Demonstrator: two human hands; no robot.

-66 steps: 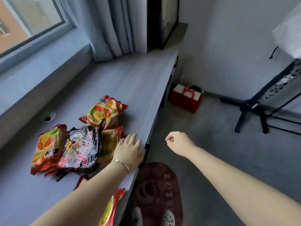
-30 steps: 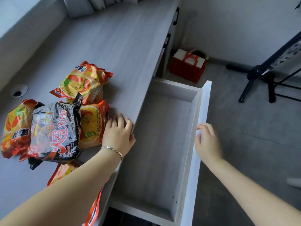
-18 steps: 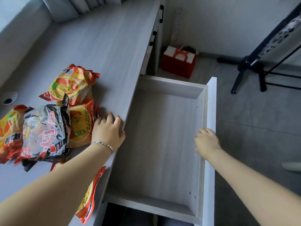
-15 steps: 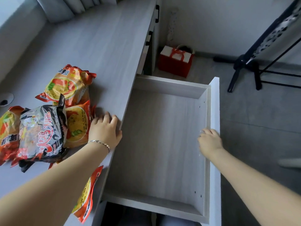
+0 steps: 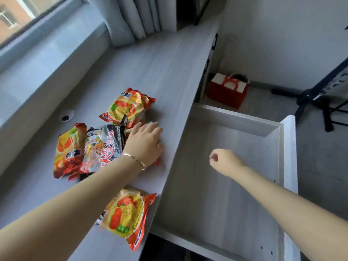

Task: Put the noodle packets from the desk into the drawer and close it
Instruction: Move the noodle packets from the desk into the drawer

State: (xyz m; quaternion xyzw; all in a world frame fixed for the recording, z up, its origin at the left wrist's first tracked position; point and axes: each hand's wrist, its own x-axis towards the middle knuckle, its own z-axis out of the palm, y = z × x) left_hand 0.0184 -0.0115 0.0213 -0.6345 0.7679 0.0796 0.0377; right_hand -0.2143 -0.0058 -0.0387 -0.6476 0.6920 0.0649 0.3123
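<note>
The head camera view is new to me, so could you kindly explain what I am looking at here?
There is no machine: a person wears a camera on the head, looking down at their own arms. The left hand lies flat among noodle packets on the grey desk; a black packet sits between orange ones, and another orange packet overhangs the near edge. The right hand, loosely curled, hovers over the open drawer, which holds nothing. Neither hand visibly grips anything.

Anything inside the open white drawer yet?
The open white drawer shows only bare floor; no noodle packets. The right hand and forearm hover above, covering a strip of it.
</note>
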